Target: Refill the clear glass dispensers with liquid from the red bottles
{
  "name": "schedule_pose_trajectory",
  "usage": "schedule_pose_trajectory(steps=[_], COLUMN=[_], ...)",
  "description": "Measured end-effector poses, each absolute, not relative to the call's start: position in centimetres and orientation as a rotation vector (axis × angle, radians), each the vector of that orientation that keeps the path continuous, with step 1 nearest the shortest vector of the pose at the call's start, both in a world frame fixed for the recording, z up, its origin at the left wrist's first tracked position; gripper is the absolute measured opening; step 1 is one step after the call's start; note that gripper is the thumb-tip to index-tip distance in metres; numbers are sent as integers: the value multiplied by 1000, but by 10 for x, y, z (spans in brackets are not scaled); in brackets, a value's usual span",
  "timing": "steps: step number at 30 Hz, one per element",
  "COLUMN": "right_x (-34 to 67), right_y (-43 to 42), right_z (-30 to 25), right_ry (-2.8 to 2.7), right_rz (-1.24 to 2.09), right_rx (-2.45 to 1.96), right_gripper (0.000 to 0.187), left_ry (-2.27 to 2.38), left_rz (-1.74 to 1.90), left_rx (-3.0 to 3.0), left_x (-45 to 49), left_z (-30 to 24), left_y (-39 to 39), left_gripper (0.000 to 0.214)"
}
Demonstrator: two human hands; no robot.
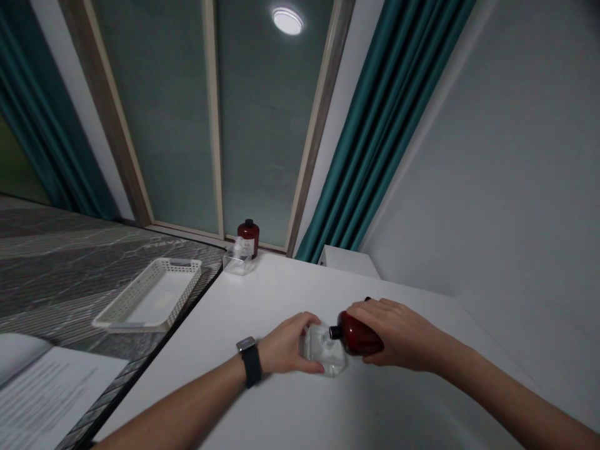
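Observation:
My right hand is wrapped round a dark red bottle, tipped onto its side. The bottle's black neck points left, over a clear square container on the white table. A small black piece shows above the bottle by my right fingers; I cannot tell if it is the cap. My left hand, with a dark watch on its wrist, grips the container's left side between thumb and fingers. Something whitish shows inside the container, too blurred to name.
A second dark red bottle stands upright at the table's far left corner, behind a clear box with crumpled white stuff in it. A white perforated basket and an open book lie left of the white table.

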State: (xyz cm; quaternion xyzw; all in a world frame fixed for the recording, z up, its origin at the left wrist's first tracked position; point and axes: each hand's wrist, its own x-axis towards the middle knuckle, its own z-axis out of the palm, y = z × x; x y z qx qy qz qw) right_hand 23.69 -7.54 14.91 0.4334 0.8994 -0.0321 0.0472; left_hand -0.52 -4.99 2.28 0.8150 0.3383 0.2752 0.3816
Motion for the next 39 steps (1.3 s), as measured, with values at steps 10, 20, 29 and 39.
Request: schedule_pose_trajectory(steps=[10, 20, 29, 39], right_x=[240, 252, 260, 255], right_y=[-76, -76, -73, -62], right_z=[143, 127, 68, 13], right_ry=[2816, 2927, 3047, 2748], right_rz=[-66, -252, -1240, -2566], right_rx=[1307, 1552, 2287, 2215], right_gripper=[55, 60, 71, 68], left_ry=[858, 830, 787, 809], left_rz=[712, 702, 683, 655], left_rx=[2073, 2050, 2011, 2019], left_x=[-5, -6, -7, -5], left_z=[22, 21, 24, 29], left_y=[-50, -49, -49, -50], left_gripper=[69, 68, 66, 62])
